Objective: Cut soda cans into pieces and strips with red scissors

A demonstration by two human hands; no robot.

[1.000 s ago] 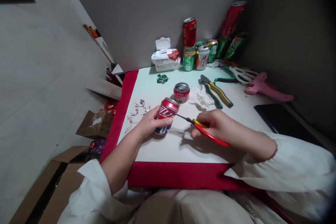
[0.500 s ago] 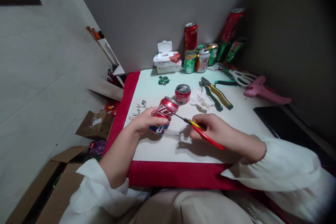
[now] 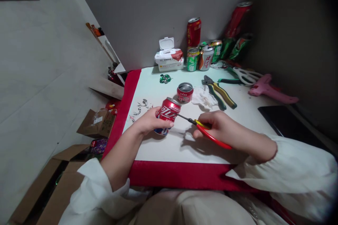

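Clamping a red cola can (image 3: 169,108) over the worktop (image 3: 169,153) in the fingers of the left hand (image 3: 151,122), long-nosed pliers (image 3: 208,135) in those of the right hand (image 3: 221,126), having just shifted their tip toward the can's right side (likely repositioning).

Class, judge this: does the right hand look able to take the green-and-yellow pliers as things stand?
Probably not: the right hand holds the red-and-yellow tool, though the way to the green-and-yellow pliers looks free.
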